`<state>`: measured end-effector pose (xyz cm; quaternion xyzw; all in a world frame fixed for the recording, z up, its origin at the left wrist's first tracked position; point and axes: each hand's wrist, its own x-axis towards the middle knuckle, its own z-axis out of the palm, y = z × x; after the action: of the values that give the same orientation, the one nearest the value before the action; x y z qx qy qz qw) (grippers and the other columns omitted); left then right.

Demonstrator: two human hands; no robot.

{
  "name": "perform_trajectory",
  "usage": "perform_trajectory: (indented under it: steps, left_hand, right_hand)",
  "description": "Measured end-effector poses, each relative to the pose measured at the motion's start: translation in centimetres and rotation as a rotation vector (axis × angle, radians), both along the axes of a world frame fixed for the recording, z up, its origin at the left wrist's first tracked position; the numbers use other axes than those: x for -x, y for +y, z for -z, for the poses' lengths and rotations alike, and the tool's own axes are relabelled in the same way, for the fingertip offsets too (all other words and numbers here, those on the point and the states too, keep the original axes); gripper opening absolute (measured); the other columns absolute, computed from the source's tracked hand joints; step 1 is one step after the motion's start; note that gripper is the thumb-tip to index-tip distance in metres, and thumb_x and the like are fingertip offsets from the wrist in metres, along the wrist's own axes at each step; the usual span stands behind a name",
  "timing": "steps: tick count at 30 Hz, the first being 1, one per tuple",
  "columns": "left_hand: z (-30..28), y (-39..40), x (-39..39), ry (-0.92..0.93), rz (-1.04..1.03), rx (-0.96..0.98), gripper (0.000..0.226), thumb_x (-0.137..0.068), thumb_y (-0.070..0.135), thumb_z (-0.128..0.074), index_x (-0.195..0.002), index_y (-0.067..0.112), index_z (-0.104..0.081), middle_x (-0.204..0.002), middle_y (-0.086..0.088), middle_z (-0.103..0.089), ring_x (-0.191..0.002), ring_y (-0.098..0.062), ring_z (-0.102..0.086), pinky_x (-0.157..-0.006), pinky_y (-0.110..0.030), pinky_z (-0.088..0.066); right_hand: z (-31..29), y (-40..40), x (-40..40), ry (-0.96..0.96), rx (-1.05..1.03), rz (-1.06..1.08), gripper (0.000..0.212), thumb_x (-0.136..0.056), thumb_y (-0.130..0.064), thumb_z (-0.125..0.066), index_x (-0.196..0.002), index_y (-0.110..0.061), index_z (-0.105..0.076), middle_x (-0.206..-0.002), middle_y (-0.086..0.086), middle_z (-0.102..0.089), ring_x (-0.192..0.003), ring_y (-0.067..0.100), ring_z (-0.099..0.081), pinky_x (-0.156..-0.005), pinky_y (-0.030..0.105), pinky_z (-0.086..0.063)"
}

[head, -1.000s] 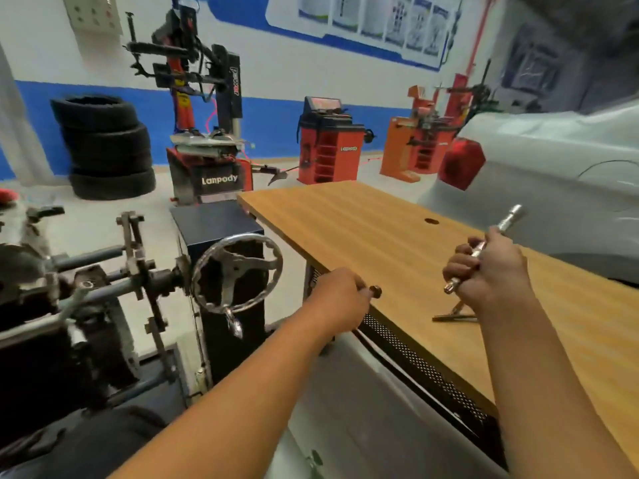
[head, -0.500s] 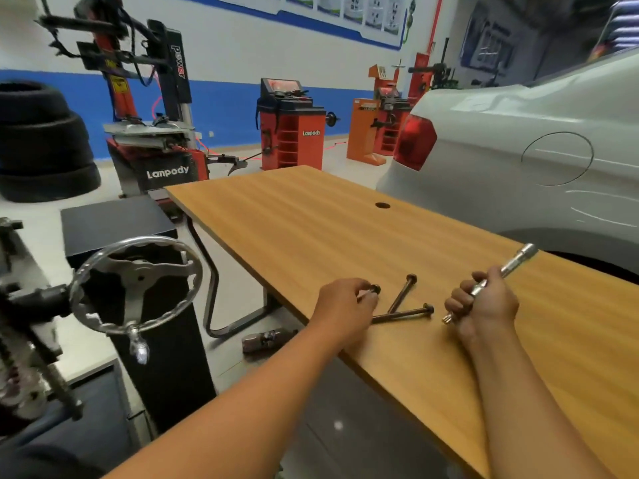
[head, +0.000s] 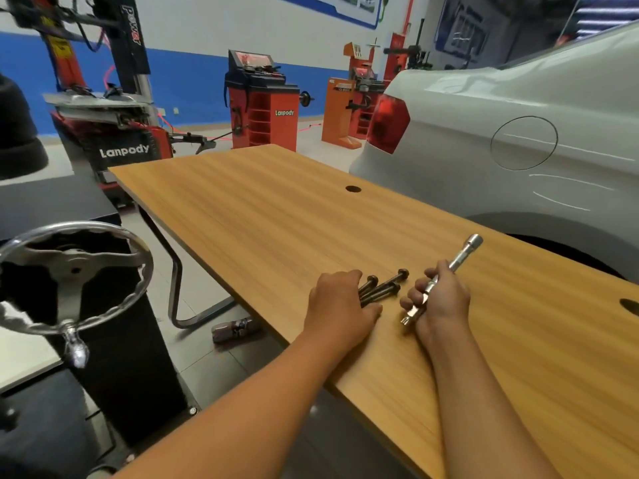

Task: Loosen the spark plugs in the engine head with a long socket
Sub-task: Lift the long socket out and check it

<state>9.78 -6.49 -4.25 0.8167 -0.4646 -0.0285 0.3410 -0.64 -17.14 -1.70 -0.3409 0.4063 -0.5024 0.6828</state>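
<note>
The long socket (head: 446, 274) juts up and away from the right hand (head: 439, 302), whose fingers curl around its shaft above the wooden table (head: 262, 219). Just beside it, the left hand (head: 340, 305) rests on three dark bolts (head: 382, 288) (fingers hidden, grip unclear). A white car (head: 518, 140) stands beyond the table; a metal handwheel (head: 74, 274) sits left.

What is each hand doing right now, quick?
Left hand: fingers resting on the long bolts lying on the table.
Right hand: gripping the long socket tool.
</note>
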Motion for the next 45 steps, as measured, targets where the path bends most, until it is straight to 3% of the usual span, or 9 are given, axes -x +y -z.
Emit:
perform_trajectory:
  steps: [5,13,22,30,35,38,41,43,45]
  left_hand:
    - [0.3,0.5,-0.4,0.057,0.008,-0.001,0.083,-0.079,0.059,-0.077,-0.151,0.026,-0.051,-0.129,0.002,-0.064,-0.124,-0.023,-0.051,-0.103,-0.040,-0.048]
    - [0.7,2.0,0.0,-0.107,-0.064,-0.116,0.090,-0.076,0.081,-0.059,-0.150,0.032,-0.041,-0.145,0.008,-0.054,-0.133,-0.021,-0.045,-0.102,-0.046,-0.036]
    - [0.5,5.3,1.4,-0.237,-0.131,-0.220,0.089,-0.083,0.086,-0.038,-0.148,0.025,-0.040,-0.149,0.003,-0.050,-0.134,-0.024,-0.045,-0.101,-0.050,-0.031]
    - [-0.3,8.3,0.7,-0.174,-0.148,-0.384,0.091,-0.078,0.091,-0.035,-0.146,0.030,-0.040,-0.152,0.002,-0.045,-0.143,-0.035,-0.031,-0.103,-0.079,-0.012]
    - [-0.6,10.0,0.7,-0.186,-0.170,-0.393,0.079,-0.084,0.084,-0.034,-0.144,0.032,-0.040,-0.148,0.001,-0.048,-0.142,-0.034,-0.029,-0.103,-0.075,-0.017]
    - [-1.3,11.5,0.0,-0.133,-0.194,-0.269,0.081,-0.084,0.084,-0.025,-0.147,0.035,-0.040,-0.151,0.004,-0.046,-0.144,-0.028,-0.030,-0.105,-0.068,-0.025]
    - [-2.6,13.7,-1.8,0.114,-0.165,0.039,0.077,-0.089,0.080,-0.021,-0.141,0.032,-0.053,-0.144,0.008,-0.053,-0.135,-0.016,-0.044,-0.107,-0.051,-0.041]
    - [-3.7,16.2,-3.9,0.382,-0.073,0.263,0.055,-0.096,0.071,-0.034,-0.124,0.035,-0.064,-0.119,0.014,-0.064,-0.107,-0.002,-0.059,-0.091,-0.035,-0.053]
    - [-4.7,19.5,-6.6,0.578,-0.054,0.404,0.035,-0.098,0.062,-0.043,-0.102,0.039,-0.068,-0.089,0.017,-0.068,-0.078,0.002,-0.062,-0.070,-0.024,-0.051]
  right_hand:
    - [0.4,0.3,0.0,0.061,0.052,-0.002,0.024,-0.105,-0.034,-0.048,-0.094,-0.014,-0.051,-0.050,-0.004,-0.044,-0.040,0.013,-0.038,-0.041,0.028,-0.039]
    - [0.4,0.5,0.1,0.055,0.051,-0.014,0.026,-0.105,-0.037,-0.048,-0.095,-0.013,-0.051,-0.054,-0.002,-0.047,-0.042,0.013,-0.040,-0.040,0.028,-0.039]
    - [-0.3,1.3,0.8,0.044,0.034,-0.064,0.029,-0.106,-0.040,-0.045,-0.095,-0.013,-0.049,-0.056,-0.001,-0.045,-0.042,0.013,-0.037,-0.042,0.027,-0.036]
    - [-1.3,1.9,1.5,0.191,-0.081,0.025,0.029,-0.103,-0.043,-0.049,-0.093,-0.017,-0.055,-0.061,-0.002,-0.046,-0.042,0.011,-0.037,-0.043,0.026,-0.039]
    - [-2.3,4.5,1.1,0.246,-0.029,0.032,0.034,-0.103,-0.049,-0.049,-0.093,-0.018,-0.056,-0.065,-0.001,-0.049,-0.045,0.011,-0.039,-0.043,0.028,-0.039]
    - [-3.5,7.6,-0.6,0.235,0.093,-0.032,0.041,-0.106,-0.053,-0.043,-0.090,-0.016,-0.053,-0.064,0.000,-0.049,-0.044,0.013,-0.040,-0.045,0.030,-0.038]
    - [-4.6,12.3,-4.1,0.208,0.260,-0.149,0.041,-0.109,-0.050,-0.040,-0.093,-0.015,-0.055,-0.067,0.004,-0.063,-0.056,0.019,-0.061,-0.060,0.035,-0.053]
    - [-5.0,16.9,-7.8,0.152,0.341,-0.294,0.037,-0.110,-0.047,-0.040,-0.094,-0.018,-0.057,-0.077,0.003,-0.075,-0.077,0.023,-0.074,-0.071,0.037,-0.059]
    - [-5.4,22.3,-11.9,0.093,0.401,-0.456,0.036,-0.109,-0.047,-0.044,-0.088,-0.025,-0.065,-0.090,0.002,-0.079,-0.088,0.023,-0.075,-0.071,0.037,-0.059]
